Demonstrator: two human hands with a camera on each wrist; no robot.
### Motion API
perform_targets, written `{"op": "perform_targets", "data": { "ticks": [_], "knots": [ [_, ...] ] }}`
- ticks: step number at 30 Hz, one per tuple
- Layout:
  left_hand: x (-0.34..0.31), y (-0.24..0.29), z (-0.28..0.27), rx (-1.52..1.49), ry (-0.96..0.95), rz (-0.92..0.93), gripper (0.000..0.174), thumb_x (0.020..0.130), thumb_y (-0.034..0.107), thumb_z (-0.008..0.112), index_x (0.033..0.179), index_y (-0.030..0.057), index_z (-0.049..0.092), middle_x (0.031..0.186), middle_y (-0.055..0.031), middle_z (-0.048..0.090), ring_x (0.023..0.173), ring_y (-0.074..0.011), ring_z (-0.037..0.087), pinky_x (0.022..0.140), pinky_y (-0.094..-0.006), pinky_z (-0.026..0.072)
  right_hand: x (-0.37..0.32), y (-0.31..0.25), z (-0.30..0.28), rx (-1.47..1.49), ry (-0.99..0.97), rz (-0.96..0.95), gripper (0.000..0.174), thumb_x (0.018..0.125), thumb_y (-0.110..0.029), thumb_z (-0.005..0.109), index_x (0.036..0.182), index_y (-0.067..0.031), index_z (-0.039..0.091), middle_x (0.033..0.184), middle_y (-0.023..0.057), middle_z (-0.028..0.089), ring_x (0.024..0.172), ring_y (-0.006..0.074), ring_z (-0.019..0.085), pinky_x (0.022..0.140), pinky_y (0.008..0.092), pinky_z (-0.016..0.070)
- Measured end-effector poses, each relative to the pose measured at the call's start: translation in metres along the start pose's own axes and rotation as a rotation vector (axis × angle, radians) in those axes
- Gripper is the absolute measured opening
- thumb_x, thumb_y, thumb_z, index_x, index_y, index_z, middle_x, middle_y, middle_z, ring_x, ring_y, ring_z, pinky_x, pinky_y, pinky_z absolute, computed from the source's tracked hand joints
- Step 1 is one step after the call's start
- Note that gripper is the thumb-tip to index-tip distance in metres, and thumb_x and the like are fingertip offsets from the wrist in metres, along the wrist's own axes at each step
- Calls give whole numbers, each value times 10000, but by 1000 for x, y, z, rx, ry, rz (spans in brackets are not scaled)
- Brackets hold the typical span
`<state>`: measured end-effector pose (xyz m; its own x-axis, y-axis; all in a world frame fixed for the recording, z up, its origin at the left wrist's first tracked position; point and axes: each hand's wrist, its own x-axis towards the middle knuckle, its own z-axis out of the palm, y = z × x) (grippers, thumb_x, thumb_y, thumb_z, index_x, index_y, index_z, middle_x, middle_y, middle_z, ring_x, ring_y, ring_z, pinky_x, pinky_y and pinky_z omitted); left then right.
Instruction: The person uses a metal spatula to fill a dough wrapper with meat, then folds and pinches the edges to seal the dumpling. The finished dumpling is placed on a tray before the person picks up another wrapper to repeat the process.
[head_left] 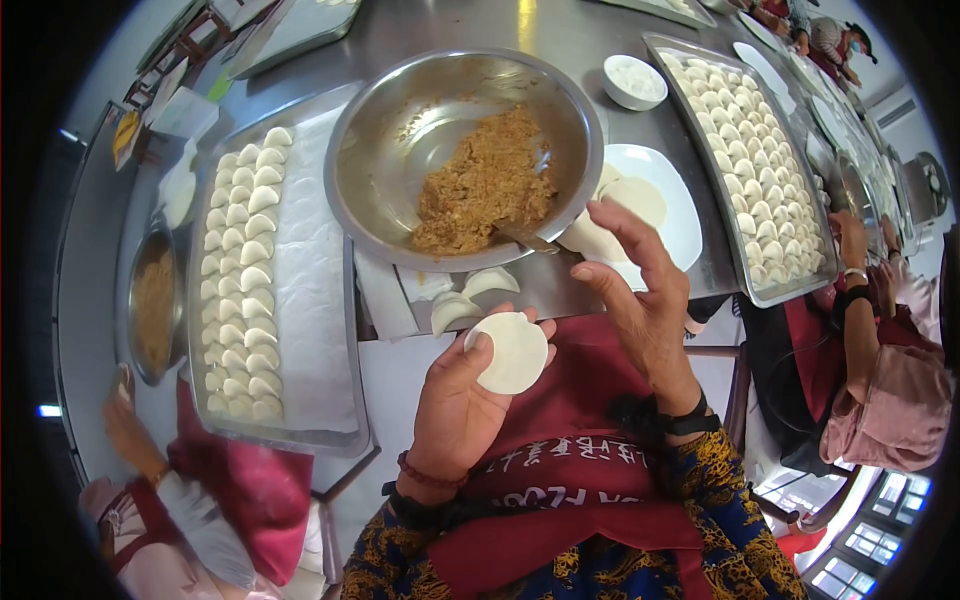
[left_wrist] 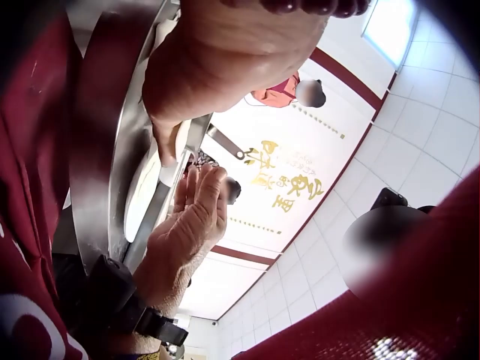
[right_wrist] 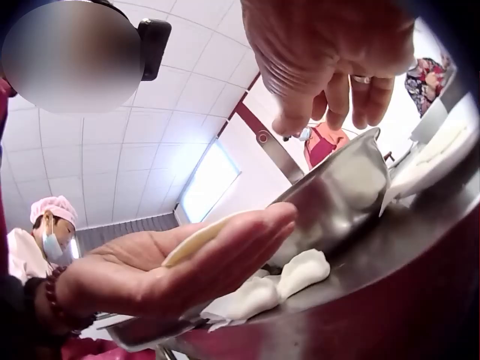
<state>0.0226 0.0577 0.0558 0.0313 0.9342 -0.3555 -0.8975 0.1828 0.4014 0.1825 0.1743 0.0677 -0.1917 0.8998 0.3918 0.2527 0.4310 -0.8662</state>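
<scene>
A round white dumpling wrapper [head_left: 513, 353] lies across the fingers of my left hand [head_left: 455, 405], its edge pinched under the thumb. The right wrist view shows the wrapper [right_wrist: 196, 241] edge-on over the nearly flat left hand [right_wrist: 172, 262]. My right hand [head_left: 645, 300] is raised to the right, fingers loosely bent and apart, holding nothing. Just left of its fingertips is the flat metal handle [head_left: 527, 238] of a utensil stuck in brown minced filling [head_left: 485, 185]. The filling sits in a large steel bowl [head_left: 345, 190]. Folded dumplings [head_left: 455, 311] lie below the bowl.
Trays of dumplings stand on both sides, a left tray [head_left: 335, 400] and a right tray [head_left: 785, 292]. A white plate [head_left: 682, 225] holds more wrappers [head_left: 640, 200], with a small bowl of white powder [head_left: 635, 82] behind. Other people work at both sides.
</scene>
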Motion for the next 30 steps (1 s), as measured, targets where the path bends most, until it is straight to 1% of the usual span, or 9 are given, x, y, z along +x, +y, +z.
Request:
{"op": "perform_targets", "data": {
  "ticks": [2,6,12,14,15,17,19,24,30],
  "knots": [
    [-2,4,-1,-50,36,-2,391,1024,149,469,1350,-64,427,1348,-246,513,1299,-451,464,1118,-574,370,13,-9,2,-156,-103,-89,361,791,-163,789,1116,-62,669,1134,117,684,1241,303,564,954,387,481],
    [-4,13,-3,-55,41,14,375,1030,155,455,1341,-54,437,1342,-244,519,1296,-444,471,1119,-585,364,28,-5,15,-197,-257,-197,342,777,-196,797,1081,-81,689,1062,117,702,1268,331,527,973,417,457],
    [-2,23,-7,-46,35,42,381,1029,164,467,1335,-59,438,1331,-239,529,1294,-433,477,1107,-586,382,44,2,17,-322,-319,-358,204,799,-189,772,950,-68,711,957,100,720,1109,339,623,930,435,484],
    [-2,26,-4,-22,63,50,380,1025,156,473,1328,-73,447,1332,-245,527,1290,-435,481,1104,-581,390,50,7,10,-340,-277,-421,155,833,-170,752,935,-62,709,960,93,725,985,272,685,851,385,525],
    [-1,27,-5,-25,65,51,380,1025,156,473,1328,-73,447,1332,-245,527,1290,-435,481,1104,-581,390,53,9,6,-340,-282,-422,155,833,-170,752,935,-62,709,960,93,725,985,272,685,851,385,525],
    [-1,28,-6,-51,75,49,379,1019,149,483,1313,-89,462,1329,-256,529,1286,-439,485,1104,-577,393,60,8,-3,15,-191,-119,115,878,-155,719,940,-59,715,949,88,733,872,182,698,759,310,538],
    [1,26,-7,-66,69,46,376,1015,150,490,1301,-93,473,1322,-262,534,1280,-443,490,1103,-581,392,75,3,-9,-179,-103,-169,113,912,-154,689,963,-59,725,924,85,739,786,113,678,705,264,525],
    [2,26,-8,-98,70,36,364,1006,149,507,1271,-100,495,1295,-273,552,1260,-454,506,1100,-593,391,93,25,-5,-337,-84,-246,155,884,-173,706,978,-52,731,886,97,734,805,213,677,733,309,514],
    [4,25,-10,-123,82,38,349,1006,143,502,1258,-97,508,1288,-276,557,1256,-460,506,1102,-597,386,84,25,-4,-286,-157,-143,163,874,-195,722,947,-50,733,939,117,735,927,239,683,798,321,518]
  ]
}}
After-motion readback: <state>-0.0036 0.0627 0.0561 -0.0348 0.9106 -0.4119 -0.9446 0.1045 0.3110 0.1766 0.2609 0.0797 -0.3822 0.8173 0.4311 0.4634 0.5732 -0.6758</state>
